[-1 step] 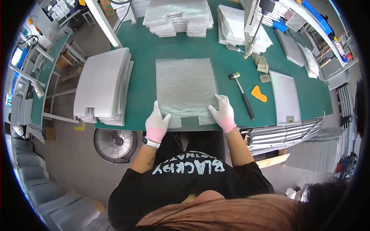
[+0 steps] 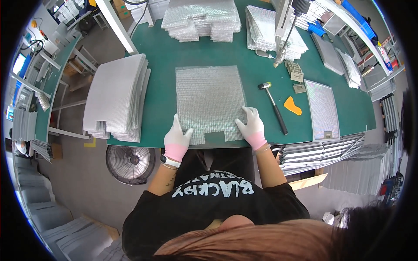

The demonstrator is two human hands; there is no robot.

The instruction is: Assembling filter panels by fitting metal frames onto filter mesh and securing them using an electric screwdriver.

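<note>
A silvery mesh sheet point(image 2: 210, 95) lies flat on the green table, a rectangular notch cut in its near edge. My left hand point(image 2: 176, 138), in a white glove with a pink cuff, touches its near left corner, thumb and fingers apart. At the near right side my right hand point(image 2: 251, 127), gloved alike, rests against the sheet's edge with its thumb on top and its fingers spread. To the right lie a hammer point(image 2: 275, 108) with a black grip, an orange scraper point(image 2: 292, 105) and a framed mesh panel point(image 2: 322, 108).
A stack of notched mesh sheets point(image 2: 115, 95) stands at the left. More piled sheets point(image 2: 201, 19) lie at the far side. A power screwdriver point(image 2: 300, 8) hangs over small metal parts point(image 2: 296, 71) at the right. Below the table's left edge stands a floor fan point(image 2: 130, 164).
</note>
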